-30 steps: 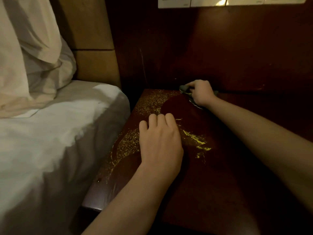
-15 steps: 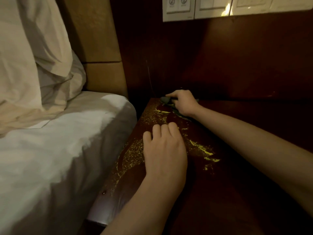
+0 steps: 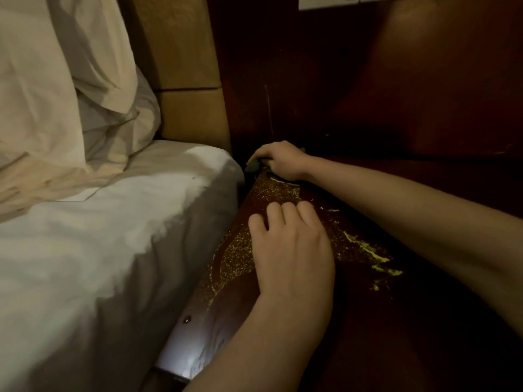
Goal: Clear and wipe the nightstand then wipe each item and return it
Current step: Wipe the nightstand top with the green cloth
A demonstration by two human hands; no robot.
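The dark red wooden nightstand [image 3: 368,321] stands beside the bed, its top streaked with wet, glittering droplets. My right hand [image 3: 278,159] grips a small dark cloth [image 3: 254,164] at the top's far left corner, against the back panel. Most of the cloth is hidden under the fingers. My left hand [image 3: 294,250] rests palm down on the middle of the top, its fingers bent at the tips and holding nothing. No other items are visible on the nightstand.
The bed with a white sheet [image 3: 99,250] presses against the nightstand's left edge, pillows [image 3: 56,94] piled behind. A padded headboard [image 3: 184,80] and dark wood wall panel [image 3: 368,80] rise at the back, with a white switch plate [image 3: 339,0] above.
My right hand has slid the cloth leftward along the back edge to the far left corner. My left hand has stayed in place; the view has shifted right.
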